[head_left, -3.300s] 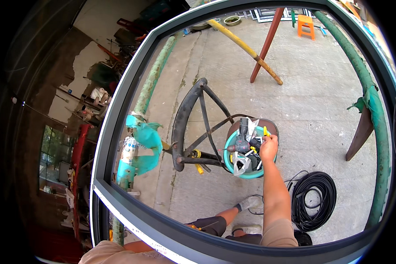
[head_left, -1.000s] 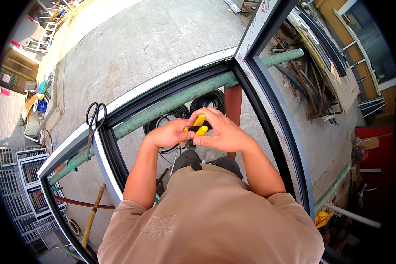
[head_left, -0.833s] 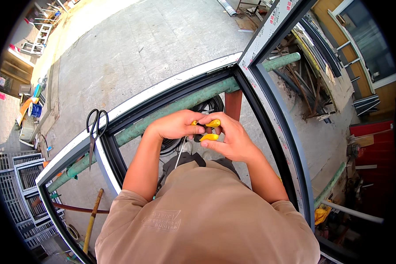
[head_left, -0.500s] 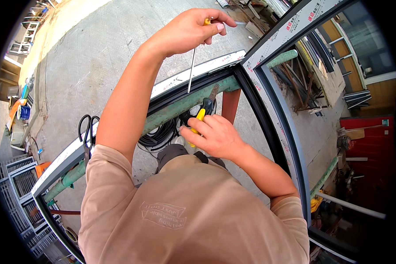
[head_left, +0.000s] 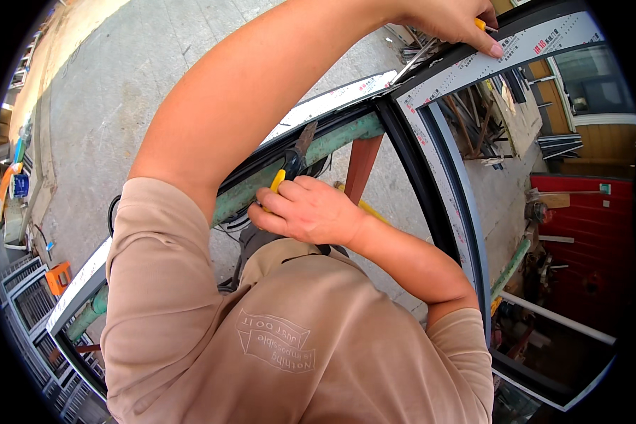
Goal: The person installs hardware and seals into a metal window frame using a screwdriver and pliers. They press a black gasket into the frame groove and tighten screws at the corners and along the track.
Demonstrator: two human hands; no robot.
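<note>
At your far left lie metal frames (head_left: 32, 304), with a blue bucket (head_left: 19, 186) beyond them and an orange stool (head_left: 59, 278) just to their right. Next, the scissors (head_left: 111, 214) show only part of a loop; your left sleeve (head_left: 166, 261) covers the rest. Your left arm (head_left: 240, 85) crosses above the window frame (head_left: 422, 180), hiding a stretch of its far rail. In the middle, your right hand (head_left: 314, 210) is curled round the pliers (head_left: 295, 157), nose pointing far, over the green pipe (head_left: 339, 141); I can't tell whether they touch the frame. A red-brown leg (head_left: 364, 166) stands just right. Well apart, far right, your left hand (head_left: 456, 21) grips a screwdriver (head_left: 480, 24), thumb over the frame. Nearer lie scraps (head_left: 473, 127), then a red panel (head_left: 590, 240) and a white pipe (head_left: 562, 319).
</note>
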